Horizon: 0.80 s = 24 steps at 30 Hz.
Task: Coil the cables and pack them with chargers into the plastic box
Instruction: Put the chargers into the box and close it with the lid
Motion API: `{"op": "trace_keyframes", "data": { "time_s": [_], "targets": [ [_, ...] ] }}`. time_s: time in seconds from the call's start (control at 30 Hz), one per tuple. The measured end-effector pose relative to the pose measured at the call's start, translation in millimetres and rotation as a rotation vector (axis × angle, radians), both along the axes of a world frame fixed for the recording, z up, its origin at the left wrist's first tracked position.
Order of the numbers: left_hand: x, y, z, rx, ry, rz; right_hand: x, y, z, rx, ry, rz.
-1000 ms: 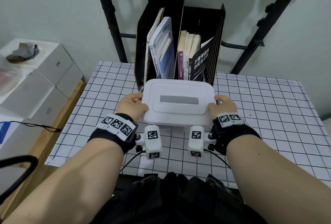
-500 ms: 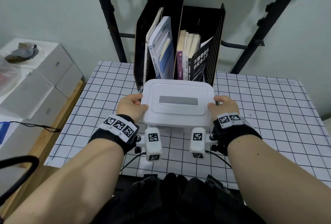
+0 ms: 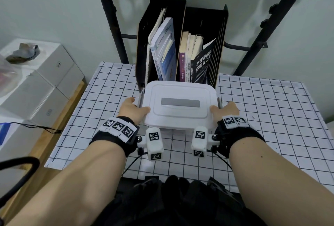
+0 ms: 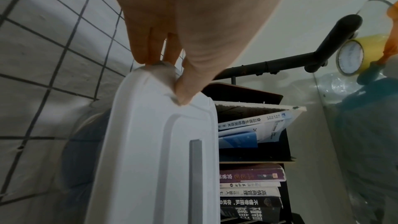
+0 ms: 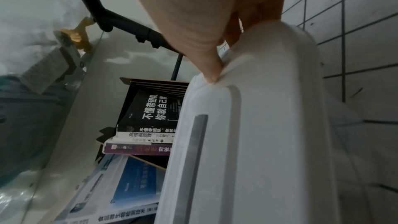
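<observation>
Lidded plastic box (image 3: pixel 179 107) on the checked table (image 3: pixel 271 110), grasped at its ends by left hand (image 3: pixel 132 111) and right hand (image 3: pixel 225 110), thumbs on lid.

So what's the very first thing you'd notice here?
The white plastic box in the middle of the checked table, lid on, with the left hand and right hand gripping its two ends. Right behind it stands a black file rack with leaning books.
</observation>
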<state>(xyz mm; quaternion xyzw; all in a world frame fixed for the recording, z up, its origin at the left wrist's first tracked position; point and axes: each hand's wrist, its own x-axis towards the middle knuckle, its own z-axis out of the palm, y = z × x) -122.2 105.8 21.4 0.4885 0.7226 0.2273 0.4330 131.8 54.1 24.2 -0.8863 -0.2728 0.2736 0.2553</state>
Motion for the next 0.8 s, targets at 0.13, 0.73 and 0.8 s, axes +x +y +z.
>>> {"op": "trace_keyframes", "data": {
  "time_s": [0.13,0.73,0.8],
  "targets": [
    [-1.0,1.9,-0.4,-0.047,0.005,-0.018,2.5,1.6,-4.7,0.002,-0.009,0.053],
    [-0.7,2.3,-2.6,-0.053,-0.026,-0.038,-2.4,-5.6,11.9,0.12,-0.114,0.22],
    [-1.5,3.5,-3.7,-0.059,-0.044,-0.033,-2.0,-4.6,10.7,0.105,-0.14,0.232]
  ]
}}
